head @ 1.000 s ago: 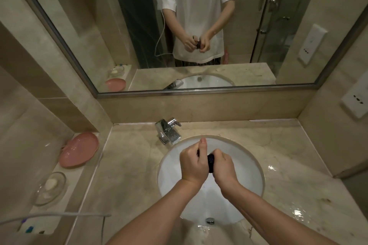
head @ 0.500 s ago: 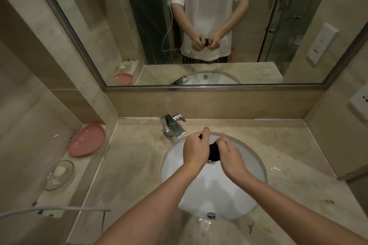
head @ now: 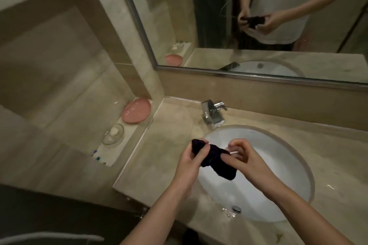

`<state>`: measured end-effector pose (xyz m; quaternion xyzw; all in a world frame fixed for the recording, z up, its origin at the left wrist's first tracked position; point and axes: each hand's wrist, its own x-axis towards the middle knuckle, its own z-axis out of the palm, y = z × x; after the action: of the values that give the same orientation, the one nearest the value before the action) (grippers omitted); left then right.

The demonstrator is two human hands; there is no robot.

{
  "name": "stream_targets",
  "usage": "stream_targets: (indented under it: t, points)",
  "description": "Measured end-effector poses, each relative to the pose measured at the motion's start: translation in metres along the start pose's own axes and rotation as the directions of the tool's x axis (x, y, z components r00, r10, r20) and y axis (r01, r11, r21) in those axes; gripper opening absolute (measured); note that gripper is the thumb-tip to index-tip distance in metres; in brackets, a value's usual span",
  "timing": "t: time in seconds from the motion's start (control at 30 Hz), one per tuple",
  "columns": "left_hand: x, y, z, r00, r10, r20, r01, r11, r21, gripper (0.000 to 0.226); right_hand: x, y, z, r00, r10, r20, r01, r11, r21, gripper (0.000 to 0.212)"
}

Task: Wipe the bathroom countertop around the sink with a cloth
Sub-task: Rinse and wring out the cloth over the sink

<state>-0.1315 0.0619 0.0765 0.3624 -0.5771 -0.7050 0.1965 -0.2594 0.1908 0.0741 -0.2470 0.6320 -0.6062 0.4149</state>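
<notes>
What moved: both hands used to be bunched together over the middle of the basin, squeezing the cloth into a tight wad; now they've pulled apart and drifted toward the sink's left edge, and the cloth is stretched out between them. View has swung left too.

Left hand (head: 192, 160): fingers curled round one end of the cloth, a dark knob of it poking out above the knuckles. Looks like the anchor end while the other hand sorts out the fabric.

Right hand (head: 242, 154): thumb and fingertips pinching the other end, remaining fingers loosely bent. My guess is it's teasing the twist open.

Cloth (head: 216, 162): dark, crumpled, hanging in a droopy band between the hands, above the left part of the basin (so any drips land in the bowl, which is probably the point). Not touching the counter yet.

Sink (head: 258, 185): white oval bowl, drain (head: 236, 209) at the near side with some water glinting around it.

Countertop (head: 159, 155): beige stone, left stretch right next to the hands. I'd bet that's where wiping starts.

Faucet (head: 212, 113): chrome, behind the basin, off as far as I can tell.

Side ledge: clear soap dish (head: 113, 134) and pink dish (head: 136, 110), well away from the hands.

Mirror (head: 258, 26): reflects the same two-handed hold on the cloth.
</notes>
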Motion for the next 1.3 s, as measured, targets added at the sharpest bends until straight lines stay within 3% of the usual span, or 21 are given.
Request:
stream_targets:
  t: [0.1,0.17,0.2,0.27,0.33,0.43,0.57,0.63,0.77,0.83,0.9,1.03,1.17,1.23,1.3]
  points:
    - [-0.010,0.002,-0.026,0.994,0.060,-0.090,-0.051,0.994,0.094,0.018,0.000,0.000,0.020,0.981,-0.055,0.188,0.110,0.949,-0.294,0.031]
    - [-0.013,0.003,-0.045,0.990,0.088,-0.109,-0.073,0.989,0.131,0.028,-0.001,-0.005,0.027,0.937,-0.045,0.347,0.156,0.941,-0.301,0.020]
    - [-0.014,0.005,-0.053,0.991,0.097,-0.096,-0.084,0.987,0.133,0.034,-0.001,-0.007,0.031,0.923,-0.040,0.383,0.135,0.965,-0.225,0.015]
    - [-0.012,0.012,-0.070,0.994,0.113,-0.002,-0.111,0.981,0.157,0.040,0.001,-0.010,0.042,0.955,-0.035,0.293,0.068,0.993,-0.101,0.022]
    - [-0.010,0.020,-0.081,0.982,0.148,0.117,-0.167,0.970,0.175,0.027,0.008,-0.010,0.058,0.979,-0.041,0.200,0.079,0.979,-0.187,0.042]
    - [-0.002,0.030,-0.102,0.971,0.184,0.152,-0.208,0.965,0.161,0.016,0.022,-0.017,0.084,0.967,-0.075,0.244,0.170,0.902,-0.396,0.026]
    - [0.011,0.028,-0.133,0.984,0.144,0.108,-0.157,0.980,0.120,0.016,0.034,-0.023,0.097,0.985,-0.169,0.028,0.170,0.940,-0.295,0.012]
    - [0.016,0.027,-0.145,0.972,0.173,0.156,-0.195,0.971,0.138,0.015,0.036,-0.019,0.106,0.987,-0.148,0.064,0.160,0.936,-0.313,0.013]
    - [0.023,0.031,-0.163,0.932,0.221,0.288,-0.251,0.965,0.071,0.020,0.042,-0.010,0.135,0.965,-0.029,0.259,0.130,0.914,-0.383,0.057]
    - [0.027,0.033,-0.168,0.933,0.244,0.266,-0.266,0.963,0.052,0.024,0.049,-0.009,0.145,0.967,-0.045,0.251,0.155,0.886,-0.436,0.044]
    - [0.033,0.034,-0.173,0.940,0.244,0.239,-0.267,0.961,0.069,0.027,0.054,-0.010,0.151,0.986,-0.064,0.154,0.127,0.888,-0.442,0.023]
    - [0.041,0.040,-0.181,0.956,0.068,0.286,-0.109,0.986,0.128,0.041,0.051,-0.013,0.152,0.996,-0.081,0.043,0.091,0.939,-0.332,0.027]
    - [0.041,0.048,-0.180,0.913,0.009,0.408,-0.109,0.968,0.225,0.040,0.043,-0.023,0.130,0.962,0.089,0.257,-0.011,0.957,-0.290,0.028]
    - [0.038,0.052,-0.171,0.925,0.057,0.377,-0.143,0.969,0.203,0.031,0.041,-0.026,0.122,0.927,0.165,0.338,-0.065,0.956,-0.287,0.024]
    - [0.038,0.054,-0.164,0.940,0.118,0.319,-0.179,0.969,0.170,0.022,0.042,-0.026,0.120,0.942,0.121,0.313,0.001,0.932,-0.363,0.013]
